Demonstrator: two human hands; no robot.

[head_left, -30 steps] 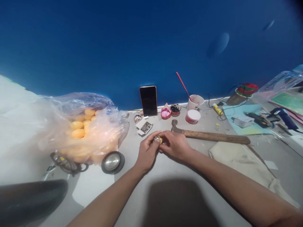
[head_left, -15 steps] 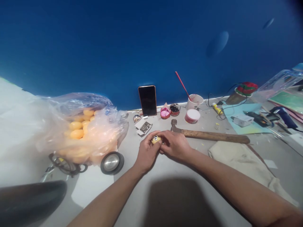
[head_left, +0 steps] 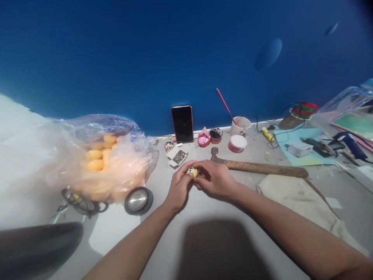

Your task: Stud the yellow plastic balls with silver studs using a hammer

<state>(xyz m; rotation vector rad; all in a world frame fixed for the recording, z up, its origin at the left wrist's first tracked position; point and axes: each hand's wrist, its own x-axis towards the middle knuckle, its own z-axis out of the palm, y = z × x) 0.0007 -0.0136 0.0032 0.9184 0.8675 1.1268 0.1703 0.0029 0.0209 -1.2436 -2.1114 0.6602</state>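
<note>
Left to right, hours counted from the held ball [head_left: 192, 172], yellow with metallic spots: plastic bag [head_left: 128, 138] of orange balls [head_left: 95, 160], nine o'clock; black-rimmed disc [head_left: 138, 200], eight; open box [head_left: 174, 166] of small metal pieces [head_left: 179, 157], between ten and eleven; left hand [head_left: 180, 186], fingers narrowed round the held ball; right hand [head_left: 217, 179], three o'clock, fingers pinching its right side, undersides hidden from where I stand; hammer [head_left: 262, 168] farther out, three.

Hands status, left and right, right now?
Left hand: closed, holding the small yellow ball with shiny pieces on it.
Right hand: closed on the same ball, from its right side.
</note>
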